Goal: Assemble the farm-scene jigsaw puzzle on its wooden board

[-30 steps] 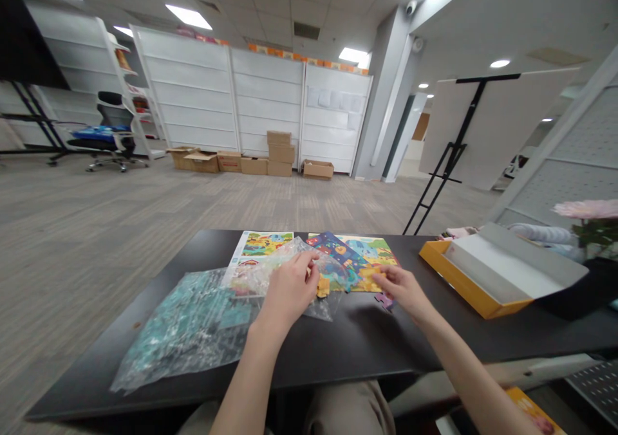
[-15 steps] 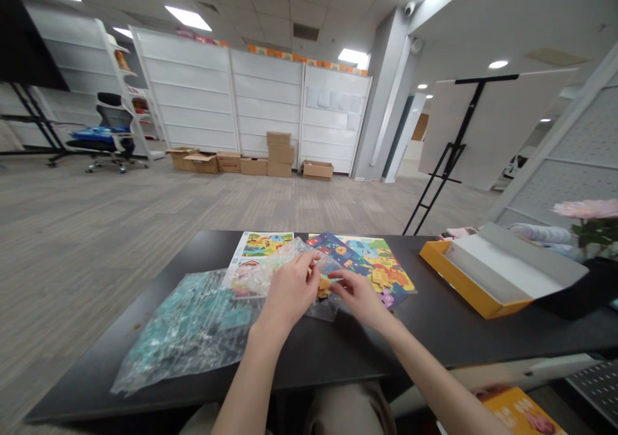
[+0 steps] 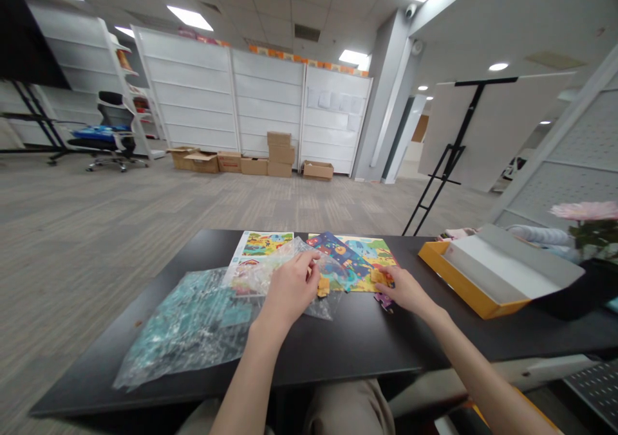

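My left hand (image 3: 295, 286) has its thumb and fingers pinched on a clear plastic bag (image 3: 326, 307). Yellow-backed jigsaw pieces (image 3: 323, 286) show just right of those fingers, at the bag's opening. Over on the right, my right hand (image 3: 408, 291) is closed with its fingertips at a small pile of yellow jigsaw pieces (image 3: 377, 276) lying on a colourful picture board (image 3: 389, 249). A purple jigsaw piece (image 3: 384, 302) sits below these fingers on the black table. The dark blue picture sheet (image 3: 344, 249) overlaps the board.
A large crinkled clear bag with teal contents (image 3: 188, 322) covers the table's left part. Behind it lies a printed picture sheet (image 3: 255, 245). An open yellow box (image 3: 476, 291) stands at the right, beside a pink flower (image 3: 586, 211) in a dark pot.
My right hand has moved right, from beside the left hand to the yellow pile on the board. My left hand stays in place at the bag.
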The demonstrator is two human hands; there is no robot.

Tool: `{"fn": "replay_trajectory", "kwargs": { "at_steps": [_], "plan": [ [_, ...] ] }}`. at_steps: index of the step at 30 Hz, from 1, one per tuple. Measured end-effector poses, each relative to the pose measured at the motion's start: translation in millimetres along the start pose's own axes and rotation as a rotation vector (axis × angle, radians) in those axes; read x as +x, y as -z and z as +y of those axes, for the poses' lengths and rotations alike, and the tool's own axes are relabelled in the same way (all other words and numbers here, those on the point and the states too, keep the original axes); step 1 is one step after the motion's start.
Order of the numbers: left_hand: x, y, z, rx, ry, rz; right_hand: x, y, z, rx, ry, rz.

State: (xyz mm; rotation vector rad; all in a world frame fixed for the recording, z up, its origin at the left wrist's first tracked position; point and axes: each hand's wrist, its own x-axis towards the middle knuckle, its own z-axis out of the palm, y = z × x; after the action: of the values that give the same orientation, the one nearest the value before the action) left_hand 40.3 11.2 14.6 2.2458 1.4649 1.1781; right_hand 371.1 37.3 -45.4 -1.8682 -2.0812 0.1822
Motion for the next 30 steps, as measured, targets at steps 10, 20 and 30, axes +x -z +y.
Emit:
{"fn": "replay_trajectory", "kwargs": {
  "at_steps": [10,20,30],
  "plan": [
    [-0.3,1.7,0.7,0.000,0.013,0.018,-23.4,12.5,-71.7,0.398,0.285,-0.022],
    [-0.4,1.8,3.2,-0.001,0.011,0.001,24.7,-39.7,-165.1,0.372,0.518,0.012],
    [-0.4,0.1,2.0,-0.030,0.009,0.008,-19.1,1.0,-74.6,0.178,0.355,0.065]
  ]
}}
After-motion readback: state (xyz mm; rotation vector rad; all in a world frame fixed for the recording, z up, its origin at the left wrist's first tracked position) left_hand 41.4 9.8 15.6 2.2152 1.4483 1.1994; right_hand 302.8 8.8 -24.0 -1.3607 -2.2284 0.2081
